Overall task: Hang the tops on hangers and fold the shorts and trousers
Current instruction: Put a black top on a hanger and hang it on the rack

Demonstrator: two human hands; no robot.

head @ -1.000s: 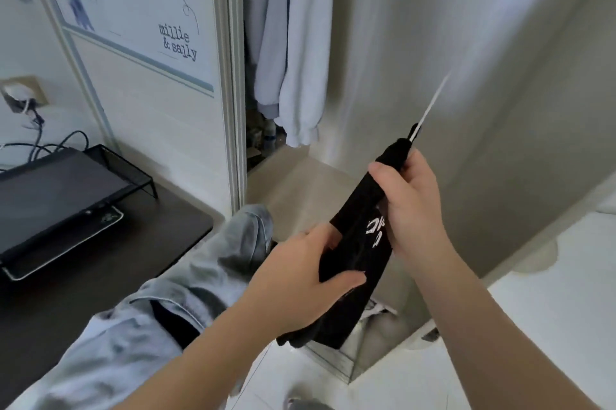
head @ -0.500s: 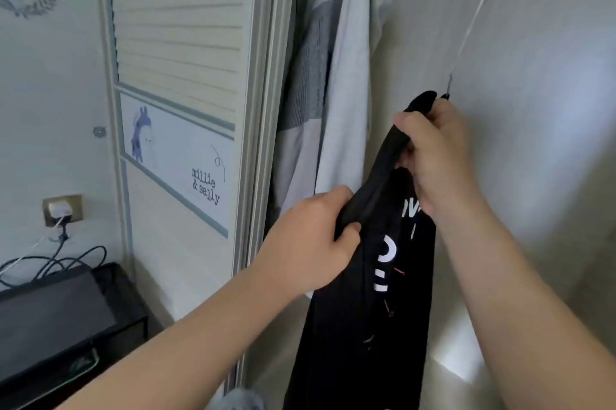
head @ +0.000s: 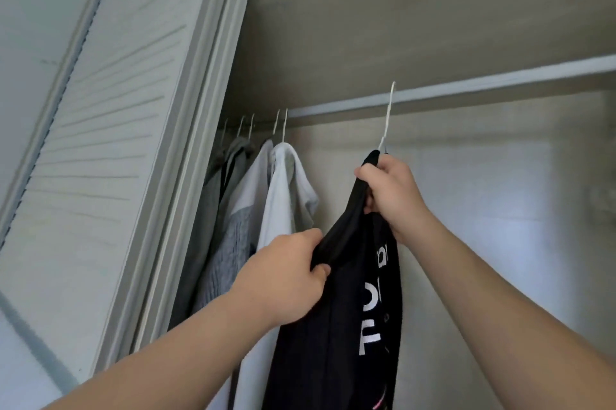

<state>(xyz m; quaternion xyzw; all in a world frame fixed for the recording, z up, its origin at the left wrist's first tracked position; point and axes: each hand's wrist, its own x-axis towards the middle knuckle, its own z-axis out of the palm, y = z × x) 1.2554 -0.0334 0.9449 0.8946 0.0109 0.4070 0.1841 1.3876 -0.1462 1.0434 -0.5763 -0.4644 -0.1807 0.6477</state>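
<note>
Your right hand [head: 391, 196] grips the black printed top [head: 350, 326] at the collar, left hand [head: 293, 273] pinches its shoulder; lift its white wire hook [head: 387, 116] over the pale rail [head: 483, 87]

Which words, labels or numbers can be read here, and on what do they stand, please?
"F": white print on the black top, clear.
"O", above it: its neighbour is lost in a fold.
Topmost white letters on the same top: too creased to read.
Nothing else bears text.
</note>
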